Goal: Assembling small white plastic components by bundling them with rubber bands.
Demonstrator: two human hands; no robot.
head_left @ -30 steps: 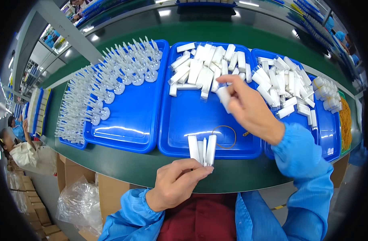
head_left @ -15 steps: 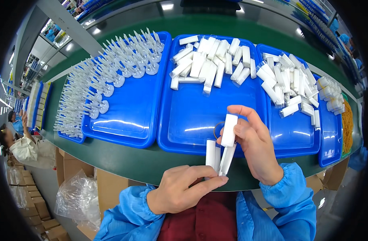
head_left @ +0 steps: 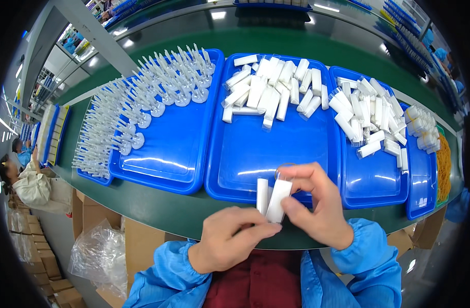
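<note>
The left hand (head_left: 232,236) pinched the lower ends of at least two white packs (head_left: 262,194), held upright at its 1 o'clock, near the close rim of the middle tray (head_left: 276,146). The right hand (head_left: 314,205), at its 2 o'clock, pinched the front pack (head_left: 279,200) between thumb and fingers. Loose packs (head_left: 271,95) lay at 12 o'clock. The step was judged to be bunching; the next move called for aligning ends without slackening the left pinch. Fingers hid part, so the count was uncertain.

Packets (head_left: 256,92) in the middle tray (head_left: 265,146)
</note>
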